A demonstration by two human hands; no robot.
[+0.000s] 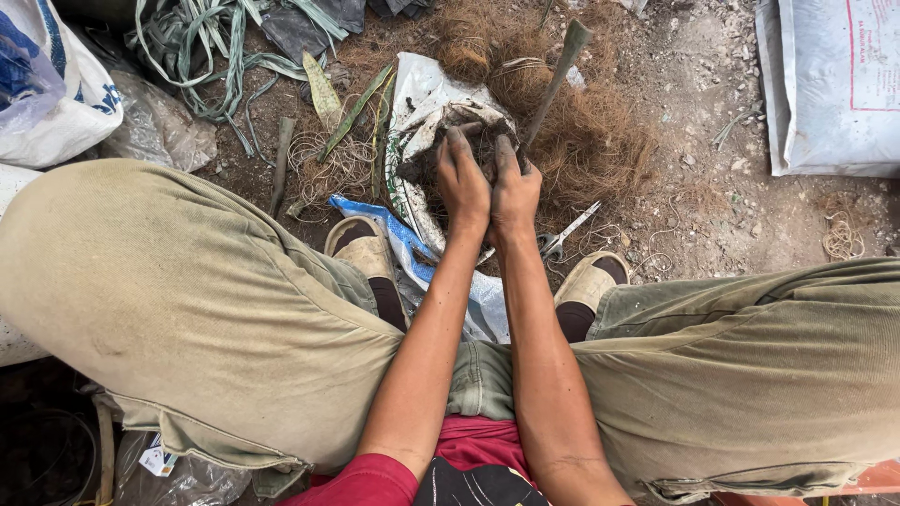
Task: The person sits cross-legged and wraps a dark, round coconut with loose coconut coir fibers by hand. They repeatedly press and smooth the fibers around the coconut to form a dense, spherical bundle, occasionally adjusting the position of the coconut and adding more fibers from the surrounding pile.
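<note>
Left hand: the left hand point(463, 183) is laid palm-down over a dark root ball point(441, 155), fingers bent and pressed into it; a grip around it is seen, soil-stained.
Right hand: the right hand point(514, 192) is set just beside the left, touching it, fingers curled onto the same clump beside the base of the green stem point(553, 84).
Root ball: held directly under both hands, between the feet, partly wrapped in a white plastic sack point(422, 94).
Stem: stiff, narrow, tilted up and away to the right.
Materials: brown coir fibre point(591, 141) is heaped behind, dry and wiry; the sack is crumpled and glossy.
Nearby: metal scissors point(567, 234) are seen on bare gritty ground point(694, 187), near the right hand; sandals point(366, 248) are worn.
</note>
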